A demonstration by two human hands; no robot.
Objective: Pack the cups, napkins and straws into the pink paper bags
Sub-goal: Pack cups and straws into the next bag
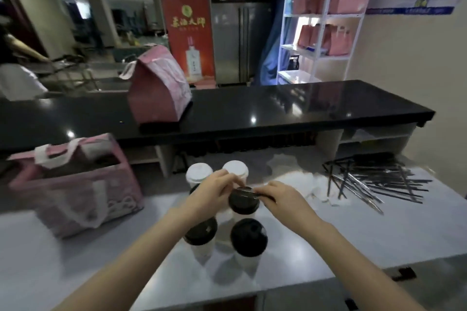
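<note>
The grey worktop point(366, 230) runs under both hands, and a raised black counter point(278, 111) crosses the view beyond them. Far beyond the right hand, a white shelf point(326, 15) holds rows of pink bags.

Left of the left hand, an open pink bag point(75, 192) stands on the worktop with its white handles flopped over the rim. A second pink bag point(159, 88) sits on the black counter, well beyond the hands, with its top folded shut.

To the right of the right hand lies a loose pile of straws point(379, 179). The pale patch between that pile and the hands is too blurred to name.

Two white-lidded cups point(199, 171) stand just beyond the hands, and two black-lidded cups point(249, 237) stand nearer than them, between the forearms.

The hands meet over a fifth cup point(243, 203), also black-lidded. The left hand point(214, 192) curls its fingers round the lid's rim. The right hand point(280, 197) pinches a thin dark straw point(264, 195) that lies across the lid.
</note>
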